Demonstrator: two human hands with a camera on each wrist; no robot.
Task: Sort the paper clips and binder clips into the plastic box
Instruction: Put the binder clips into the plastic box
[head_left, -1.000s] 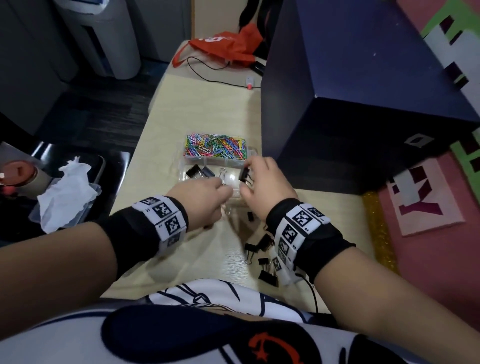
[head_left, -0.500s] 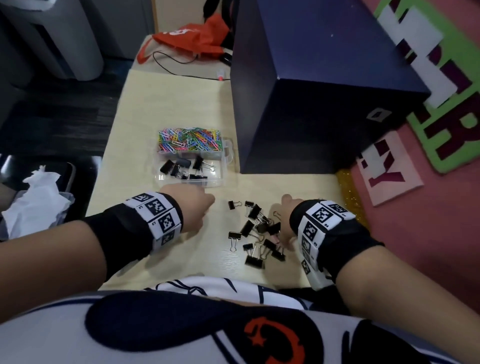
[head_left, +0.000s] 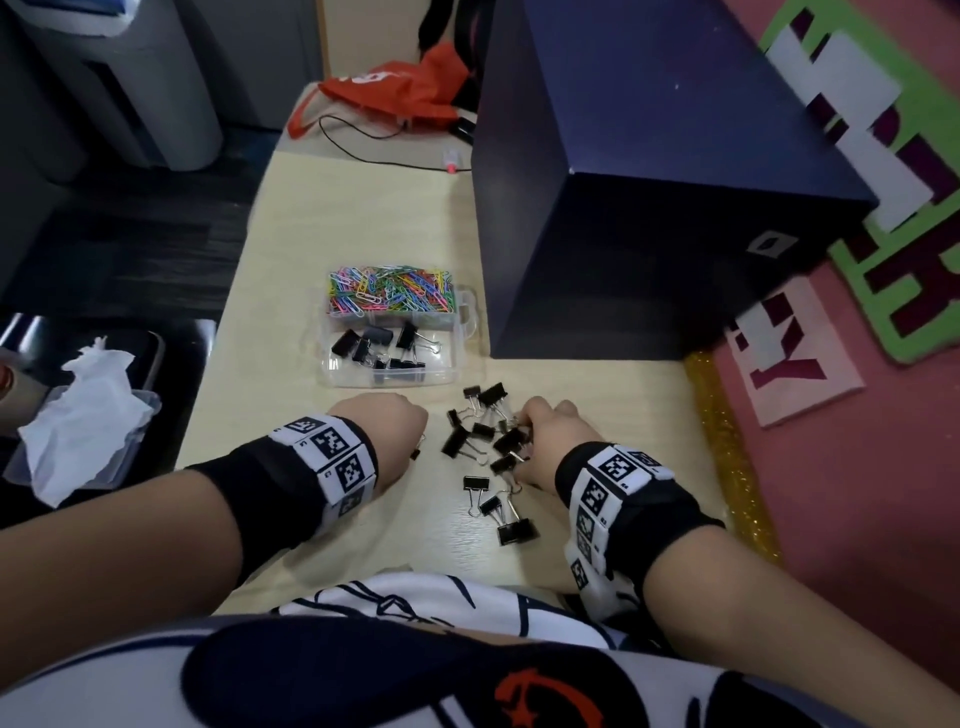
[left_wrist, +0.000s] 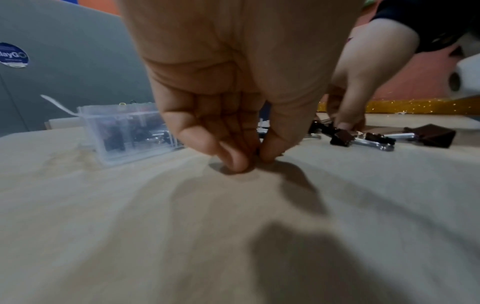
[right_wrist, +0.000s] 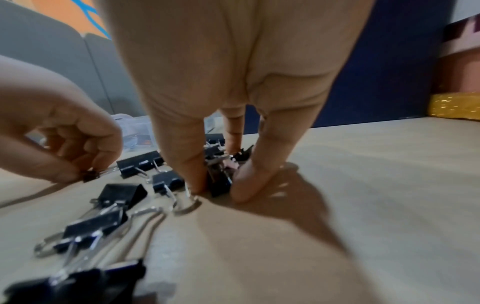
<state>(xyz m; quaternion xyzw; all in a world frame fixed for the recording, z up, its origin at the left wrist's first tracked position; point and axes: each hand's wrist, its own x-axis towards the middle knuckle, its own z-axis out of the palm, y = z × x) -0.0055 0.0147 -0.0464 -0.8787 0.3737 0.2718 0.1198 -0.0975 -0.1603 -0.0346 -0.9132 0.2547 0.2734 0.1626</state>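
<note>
A clear plastic box (head_left: 467, 317) sits mid-table, with coloured paper clips (head_left: 387, 292) in its far compartment and several black binder clips (head_left: 376, 345) in the near one. More loose binder clips (head_left: 480, 452) lie scattered in front of it. My left hand (left_wrist: 255, 158) is down at the pile's left edge and pinches a small binder clip (right_wrist: 89, 176) between thumb and fingertips. At the pile's right side, my right hand (right_wrist: 219, 189) grips a black binder clip (right_wrist: 221, 184) between thumb and forefinger, against the tabletop.
A large dark blue box (head_left: 649, 208) stands on the table just right of the plastic box. An orange bag (head_left: 395, 93) and a black cable (head_left: 363, 140) lie at the far end. A gold glitter strip (head_left: 727, 457) edges the table's right side.
Both hands have drawn back from the plastic box to the loose pile. The right hand has since moved forward into the clips and taken hold of one; the left now pinches a small clip.
</note>
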